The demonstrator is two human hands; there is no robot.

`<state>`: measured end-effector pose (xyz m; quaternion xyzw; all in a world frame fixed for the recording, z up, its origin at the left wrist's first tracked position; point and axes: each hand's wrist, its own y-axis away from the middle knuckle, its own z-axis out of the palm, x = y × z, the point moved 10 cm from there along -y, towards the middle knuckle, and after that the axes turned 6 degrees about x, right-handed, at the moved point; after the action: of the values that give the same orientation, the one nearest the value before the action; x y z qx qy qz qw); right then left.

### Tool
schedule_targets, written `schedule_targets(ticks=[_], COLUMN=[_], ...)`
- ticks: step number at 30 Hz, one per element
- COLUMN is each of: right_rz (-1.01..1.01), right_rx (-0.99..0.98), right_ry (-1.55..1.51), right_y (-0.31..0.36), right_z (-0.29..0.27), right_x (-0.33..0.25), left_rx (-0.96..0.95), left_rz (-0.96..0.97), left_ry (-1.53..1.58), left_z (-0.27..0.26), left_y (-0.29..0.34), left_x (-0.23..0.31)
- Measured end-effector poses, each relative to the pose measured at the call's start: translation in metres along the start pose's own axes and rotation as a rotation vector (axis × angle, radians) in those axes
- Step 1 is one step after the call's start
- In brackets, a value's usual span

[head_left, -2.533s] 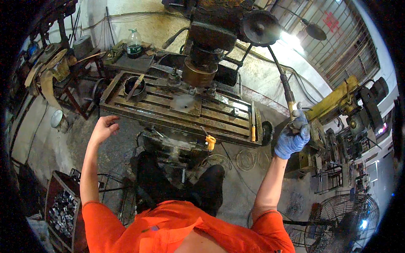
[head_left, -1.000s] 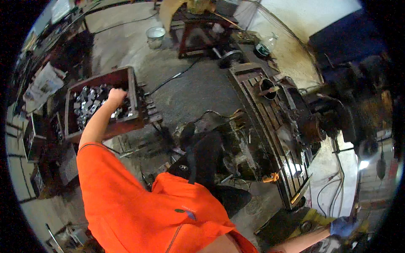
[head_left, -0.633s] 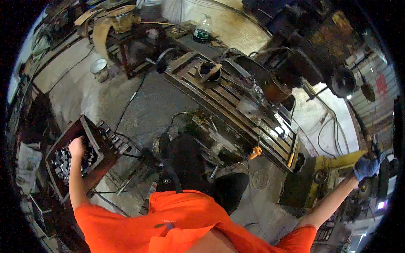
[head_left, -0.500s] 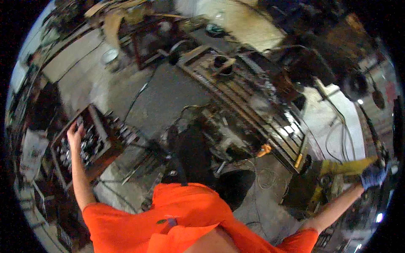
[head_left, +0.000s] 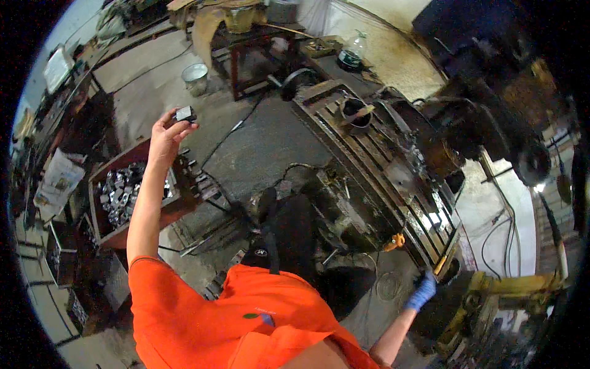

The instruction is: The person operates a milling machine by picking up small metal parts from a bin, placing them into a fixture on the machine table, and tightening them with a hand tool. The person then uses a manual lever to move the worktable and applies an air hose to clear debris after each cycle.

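My bare left hand (head_left: 169,136) is raised above the far edge of a wooden box (head_left: 117,237), its fingers closed on a small dark metal block (head_left: 184,114) with a pale top face. Inside the box lies a heap of similar metal pieces (head_left: 120,194). On the right, my right hand (head_left: 423,291) wears a blue glove and reaches to the near corner of a long slotted metal machine table (head_left: 362,163). A yellow handle (head_left: 440,265) lies right beside its fingertips. Whether those fingers grip anything is too blurred to make out.
A round metal pot (head_left: 356,114) stands on the machine table, and an orange object (head_left: 394,242) sits by its near edge. Farther off are a bucket (head_left: 195,79) and a large clear bottle (head_left: 351,50). A cable (head_left: 236,126) crosses the floor.
My left hand has come up out of the box with a metal block. My gloved right hand has moved inward from the far right to the machine table's corner. The view has shifted.
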<state>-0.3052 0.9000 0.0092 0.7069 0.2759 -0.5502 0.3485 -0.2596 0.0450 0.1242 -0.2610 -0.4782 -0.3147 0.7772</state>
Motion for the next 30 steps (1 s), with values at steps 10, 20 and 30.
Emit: schedule_targets(ticks=[10,20,30], right_rz=[0.223,-0.182,-0.461], right_rx=[-0.251,-0.022,0.018], right_ry=[0.068,-0.062,0.341], right_y=[-0.009,0.05,0.063], right_z=[0.119,0.115,0.059], right_x=[0.146,0.019,-0.126], left_rx=[-0.06,-0.277,-0.332], left_rz=[-0.075,-0.075,-0.149], left_ry=[-0.587,-0.459,-0.351], left_z=[0.073,0.103,0.102], left_y=[-0.008,0.002,-0.012], left_x=[-0.07,-0.081,-0.105])
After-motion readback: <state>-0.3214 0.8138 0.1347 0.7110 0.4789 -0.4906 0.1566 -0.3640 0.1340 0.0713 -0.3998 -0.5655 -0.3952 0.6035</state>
